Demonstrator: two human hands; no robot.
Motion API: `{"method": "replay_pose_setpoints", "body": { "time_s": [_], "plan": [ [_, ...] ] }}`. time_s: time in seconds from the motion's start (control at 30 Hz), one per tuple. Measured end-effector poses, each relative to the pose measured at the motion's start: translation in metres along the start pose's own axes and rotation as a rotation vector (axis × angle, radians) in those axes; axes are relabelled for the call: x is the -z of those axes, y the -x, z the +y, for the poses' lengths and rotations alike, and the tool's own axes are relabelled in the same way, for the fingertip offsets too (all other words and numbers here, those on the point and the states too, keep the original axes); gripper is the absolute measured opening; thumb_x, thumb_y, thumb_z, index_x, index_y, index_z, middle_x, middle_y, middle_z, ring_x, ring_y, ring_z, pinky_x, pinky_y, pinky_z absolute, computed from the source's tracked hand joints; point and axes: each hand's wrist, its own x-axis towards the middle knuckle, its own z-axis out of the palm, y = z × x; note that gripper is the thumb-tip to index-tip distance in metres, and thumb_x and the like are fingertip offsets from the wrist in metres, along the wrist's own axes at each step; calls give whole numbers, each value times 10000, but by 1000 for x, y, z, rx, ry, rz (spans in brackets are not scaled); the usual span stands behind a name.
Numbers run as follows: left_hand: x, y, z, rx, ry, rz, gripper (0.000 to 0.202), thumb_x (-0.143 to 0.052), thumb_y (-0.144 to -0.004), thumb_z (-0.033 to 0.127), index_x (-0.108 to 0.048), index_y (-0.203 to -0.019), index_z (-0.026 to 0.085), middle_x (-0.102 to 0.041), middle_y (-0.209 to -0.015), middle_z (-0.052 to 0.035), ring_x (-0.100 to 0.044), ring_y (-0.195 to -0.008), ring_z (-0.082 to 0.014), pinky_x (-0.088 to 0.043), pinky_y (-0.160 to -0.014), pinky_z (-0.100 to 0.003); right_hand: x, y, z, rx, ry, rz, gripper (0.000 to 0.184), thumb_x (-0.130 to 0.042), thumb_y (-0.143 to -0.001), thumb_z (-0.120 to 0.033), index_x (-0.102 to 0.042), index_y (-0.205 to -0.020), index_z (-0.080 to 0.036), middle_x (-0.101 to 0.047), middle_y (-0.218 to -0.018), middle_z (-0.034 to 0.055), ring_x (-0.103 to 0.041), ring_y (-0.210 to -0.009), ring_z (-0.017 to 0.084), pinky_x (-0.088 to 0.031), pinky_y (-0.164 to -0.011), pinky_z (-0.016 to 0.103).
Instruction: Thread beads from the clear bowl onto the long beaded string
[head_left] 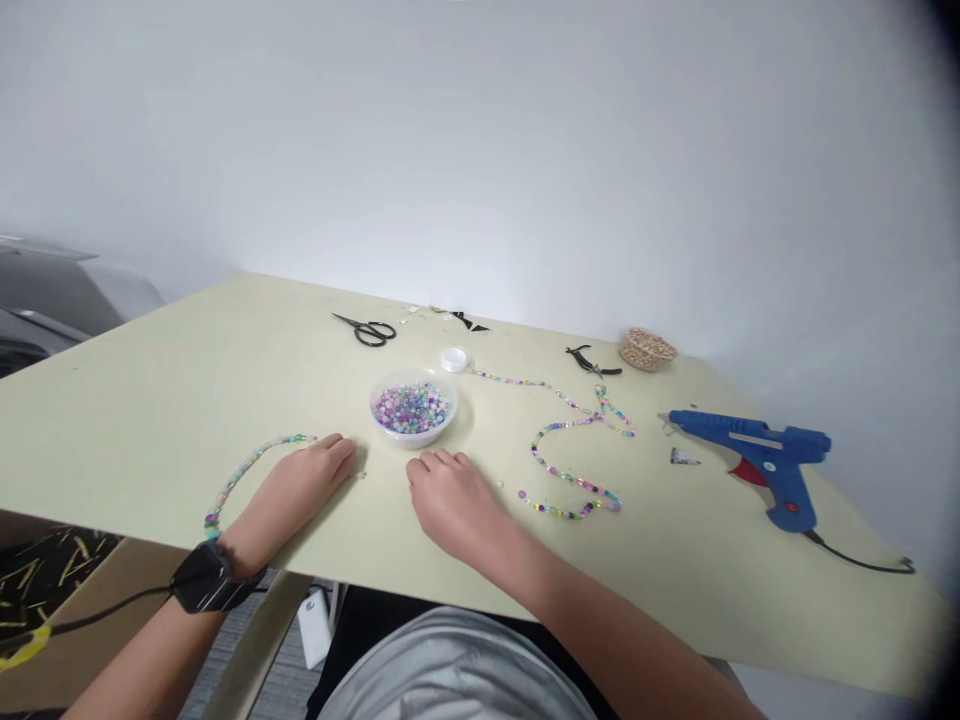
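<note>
My left hand rests on the table with its fingers curled in. A string of pastel beads arcs along its outer side, and one end runs in under the fingers, which are closed on it. Tiny pale beads lie by those fingertips. My right hand is closed, knuckles up, just below a clear bowl of purple, pink and blue beads. Its fingertips are hidden, so whatever they may hold does not show. A longer bead string winds over the table to the right.
Behind the bowl stands a small white spool. Black scissors, pliers and a tub of tan pellets lie toward the wall. A blue glue gun with a cord is at the right. An open box stands lower left.
</note>
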Motion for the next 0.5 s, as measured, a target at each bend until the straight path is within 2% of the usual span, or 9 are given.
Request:
{"method": "replay_pose_setpoints", "body": {
  "time_s": [0.23,0.5],
  "plan": [
    [3,1,1,3,4,-12,261,-371,-1034,274,-493,-814,205,-611,-885,-48,-592,-741,-200,-331,-664,-328,14,41,34,-72,-25,-30,116,-503,-1014,-152,-614,-985,-170,-670,-1013,79,-599,-970,220,-419,-808,343],
    [2,2,2,13,-2,-20,275,-351,-1043,292,-483,-817,208,-617,-888,-46,-602,-744,-199,-350,-668,-330,17,78,68,-105,-186,-28,137,-505,-994,-117,-629,-981,-175,-644,-994,52,-559,-943,190,-402,-827,323]
  ]
}}
